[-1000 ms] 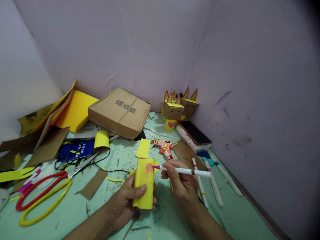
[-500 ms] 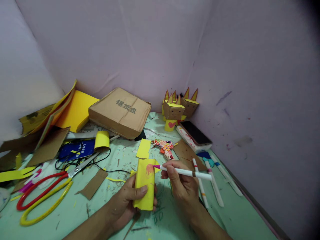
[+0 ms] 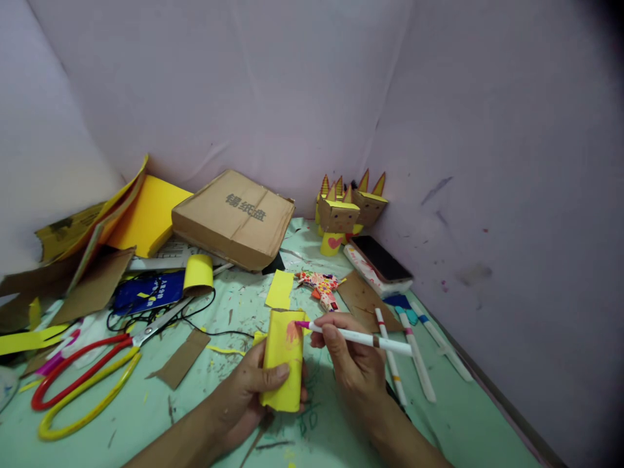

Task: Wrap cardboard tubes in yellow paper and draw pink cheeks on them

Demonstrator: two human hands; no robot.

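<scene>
My left hand (image 3: 251,383) is closed around the lower part of a yellow paper-covered tube (image 3: 283,383), thumb across its front. On the tube's upper face is a pinkish-red coloured patch (image 3: 292,333). A white felt-tip marker (image 3: 361,336) with a magenta tip is pinched in my right hand (image 3: 353,364), and its tip meets the patch's upper right edge. Just behind the tube lies a yellow paper piece (image 3: 279,290), with a colourful patterned paper scrap (image 3: 319,286) beside it. Several more markers, one of them a white marker (image 3: 418,364), lie to the right of my right hand.
Large red-and-yellow-handled scissors (image 3: 92,377) lie at left near a cardboard scrap (image 3: 182,357) and black cord. A cardboard box (image 3: 234,218) and yellow foam block (image 3: 149,218) stand behind. Cardboard figures (image 3: 338,218) stand at the back; a phone (image 3: 381,258) rests on a tissue pack.
The marker tip has shifted slightly left on the coloured patch, my right hand moving with it. The left hand and tube have barely moved.
</scene>
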